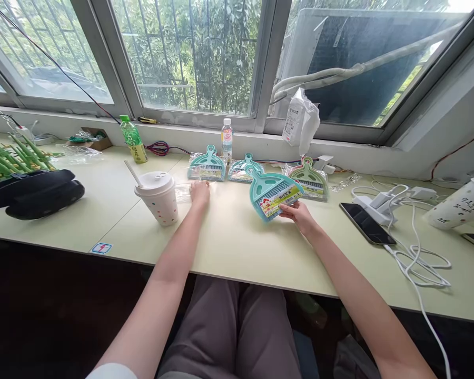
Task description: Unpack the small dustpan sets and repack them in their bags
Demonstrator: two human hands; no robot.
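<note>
Dustpan, teal plastic, printed card label attached (274, 195): tilted up off the table (237, 247) towards its middle, held at the lower rim by the right hand (300, 217), fingers closed on it, label turned up towards the head camera. Left hand (200, 192): fingers on a scrap of clear plastic film (184, 192), just beside a polka-dot paper cup with straw (157, 197); pinch or mere rest cannot be told. Along the far table edge: bagged dustpans (245, 169), two teal, one green, laid in a row, labels upward, a water bottle (227, 139) behind them.
</note>
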